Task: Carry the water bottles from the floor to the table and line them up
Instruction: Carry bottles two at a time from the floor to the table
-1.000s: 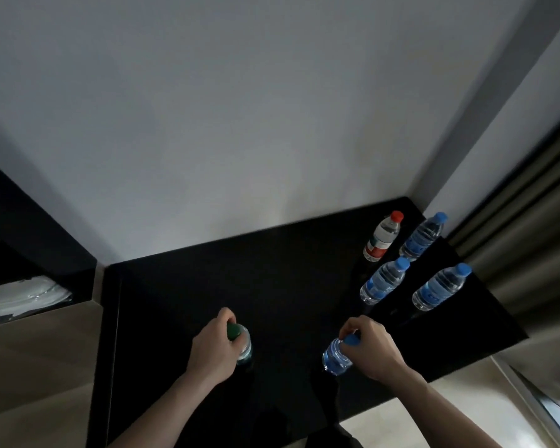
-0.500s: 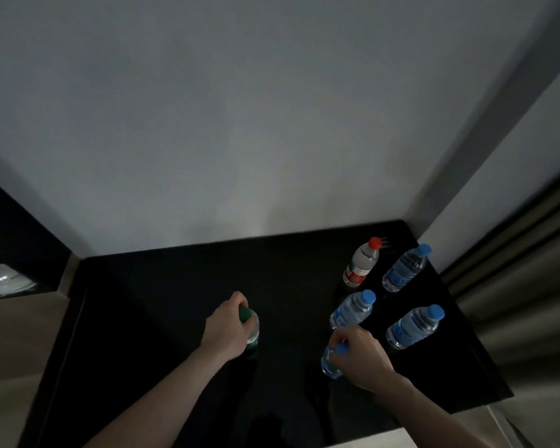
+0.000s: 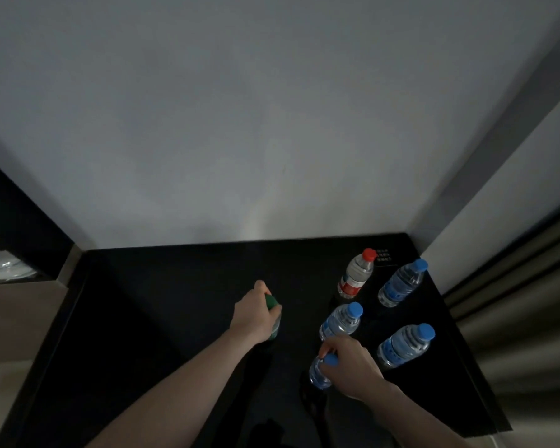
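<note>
**Two hands, two bottles on the dark tabletop**

On the far left, a pale wood cabinet side (image 3: 17,321) stands next to the black shiny tabletop (image 3: 162,318).

The left hand (image 3: 256,313) comes in from the bottom with a bare arm reaching forward. Its grip is closed around the top of a clear plastic bottle with a green cap (image 3: 273,313). The fingers curl over the cap from the left. This bottle stands on the tabletop, near the middle.

The right hand (image 3: 349,367) reaches in from the bottom right. Its grip is closed around the neck of a clear plastic bottle with a blue cap (image 3: 319,373). The bottle's base is on the tabletop, close to the front edge.

Just behind this hand stands a second clear bottle with a blue cap (image 3: 341,321). Further back is a clear bottle with a red cap and a red and white label (image 3: 355,274). To the right stand two more blue-capped clear bottles, one at the back (image 3: 401,282) and one nearer the front (image 3: 404,345). These four stand apart from each other in the right corner.

A plain grey-white wall (image 3: 272,124) rises behind the tabletop. On the far right hangs a grey-brown curtain with folds (image 3: 527,302).
</note>
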Available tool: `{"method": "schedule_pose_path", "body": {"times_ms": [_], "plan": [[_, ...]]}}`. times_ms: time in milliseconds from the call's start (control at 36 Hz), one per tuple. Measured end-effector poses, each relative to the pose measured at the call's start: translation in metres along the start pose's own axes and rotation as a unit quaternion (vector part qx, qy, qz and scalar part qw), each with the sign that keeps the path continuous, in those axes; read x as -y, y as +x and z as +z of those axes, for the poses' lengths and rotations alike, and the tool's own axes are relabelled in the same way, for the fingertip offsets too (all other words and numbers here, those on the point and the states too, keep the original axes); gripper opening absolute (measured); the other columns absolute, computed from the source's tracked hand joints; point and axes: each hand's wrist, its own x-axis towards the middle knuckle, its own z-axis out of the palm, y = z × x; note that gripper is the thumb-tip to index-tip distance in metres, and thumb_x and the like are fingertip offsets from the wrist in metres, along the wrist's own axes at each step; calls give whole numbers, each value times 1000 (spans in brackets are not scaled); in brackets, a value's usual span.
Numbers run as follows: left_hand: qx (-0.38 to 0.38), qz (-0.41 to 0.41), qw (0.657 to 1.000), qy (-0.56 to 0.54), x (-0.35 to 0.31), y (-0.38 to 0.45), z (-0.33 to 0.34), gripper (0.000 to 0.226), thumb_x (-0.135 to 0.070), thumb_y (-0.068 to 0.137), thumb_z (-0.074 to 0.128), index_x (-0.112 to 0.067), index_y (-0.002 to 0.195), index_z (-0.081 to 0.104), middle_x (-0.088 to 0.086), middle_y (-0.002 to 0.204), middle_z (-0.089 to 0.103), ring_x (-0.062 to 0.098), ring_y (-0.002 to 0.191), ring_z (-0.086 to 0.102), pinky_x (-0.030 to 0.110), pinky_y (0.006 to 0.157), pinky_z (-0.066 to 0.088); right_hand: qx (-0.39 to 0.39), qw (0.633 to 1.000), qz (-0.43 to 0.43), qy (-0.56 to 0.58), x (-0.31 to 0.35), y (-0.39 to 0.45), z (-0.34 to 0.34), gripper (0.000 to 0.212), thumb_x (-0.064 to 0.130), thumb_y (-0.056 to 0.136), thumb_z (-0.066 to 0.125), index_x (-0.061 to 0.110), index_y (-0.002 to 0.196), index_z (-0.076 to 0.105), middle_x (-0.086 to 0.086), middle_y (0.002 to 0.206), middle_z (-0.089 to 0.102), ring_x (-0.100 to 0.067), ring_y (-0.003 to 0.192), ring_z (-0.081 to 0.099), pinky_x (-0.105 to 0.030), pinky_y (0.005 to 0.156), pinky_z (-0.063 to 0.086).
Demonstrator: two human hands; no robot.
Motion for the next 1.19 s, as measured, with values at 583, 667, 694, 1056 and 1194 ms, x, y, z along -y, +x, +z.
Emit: {"method": "schedule_pose_path", "body": {"times_ms": [583,667,694,1056,1194], "plan": [[43,125,989,63,37,-21,-67,47,-52,93,61,-31,134,48,-14,110,60,3,90,62,26,77,58,-101,991,82,-45,53,-38,0,36,38,84,63,35,120,58,13,128,53,-9,105,59,-25,81,50],[33,146,987,59,68,-43,-101,38,-49,92,64,-37,127,55,-19,113,57,-1,96,60,23,82,56,-106,992,56,-36,83,-41,7,35,42,85,65,38,119,58,16,125,54,-3,104,58,-23,86,50],[27,150,987,59,80,-51,-112,35,-49,92,64,-38,124,56,-20,115,56,-3,98,59,22,83,55,-102,993,45,-32,94,-41,11,34,44,84,65,40,118,57,17,124,54,-2,104,57,-22,87,49],[-16,98,992,75,205,-132,-198,40,-46,93,62,-43,130,49,-30,138,30,-6,123,41,13,94,39,11,992,-126,-14,228,-22,72,49,50,85,66,41,131,50,21,139,43,-1,124,48,-25,105,42],[-75,36,994,71,239,-161,-210,46,-48,91,63,-43,134,49,-25,151,26,-2,134,35,18,108,33,87,980,-168,-62,251,-4,82,61,53,86,63,43,142,40,15,157,28,-10,142,34,-28,116,31]]}}
